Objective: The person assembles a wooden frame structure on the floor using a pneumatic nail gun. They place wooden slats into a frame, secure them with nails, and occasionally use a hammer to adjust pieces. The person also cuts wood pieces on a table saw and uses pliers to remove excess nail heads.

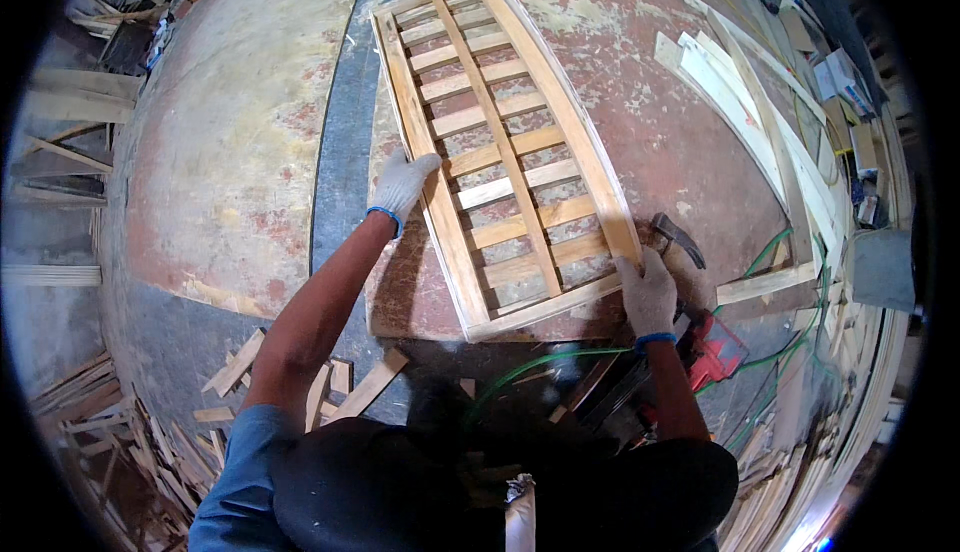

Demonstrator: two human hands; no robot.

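Note:
A long slatted wooden frame (505, 157) lies at a slant in front of me, its far end toward the upper left. Several cross slats run between its side rails, and one strip goes lengthwise down the middle. My left hand (403, 184), in a pale knit glove with a blue cuff, grips the left rail about halfway along. Gloved the same way, my right hand (648, 292) is closed on the near right corner. The fingertips of both hands are partly hidden by the wood. A claw hammer (678, 238) lies just right of that corner.
Long pale boards (745, 112) lie at the right. A red-and-black tool (715, 347) with a green hose (560, 356) sits by my right forearm. Wood offcuts (370, 384) litter the floor near my left elbow. Stacked strips (840, 432) stand at the lower right.

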